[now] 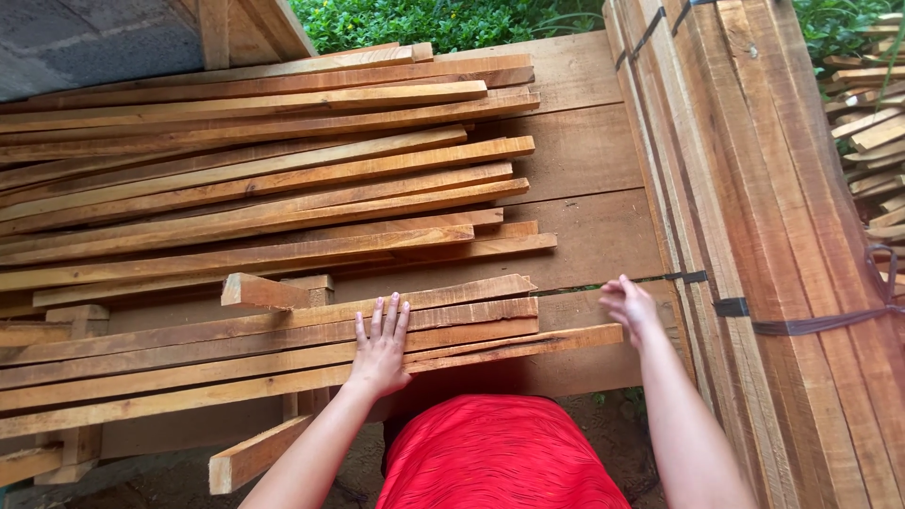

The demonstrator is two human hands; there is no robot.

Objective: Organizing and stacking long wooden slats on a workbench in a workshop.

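My left hand (381, 345) lies flat, fingers spread, on top of a near row of long thin wooden slats (236, 353) laid side by side on a plank bench. My right hand (629, 306) hovers at the right ends of these slats, fingers loosely curled, holding nothing; it looks slightly blurred. The longest slat's end (603, 334) points at that hand. A larger heap of similar slats (264, 179) lies farther back on the bench.
A tall strapped bundle of planks (754, 236) stands at the right, bound with dark bands. A short wood block (262, 292) rests among the slats. More loose slats (872, 123) lie at far right. Green plants are at the top, dirt ground below.
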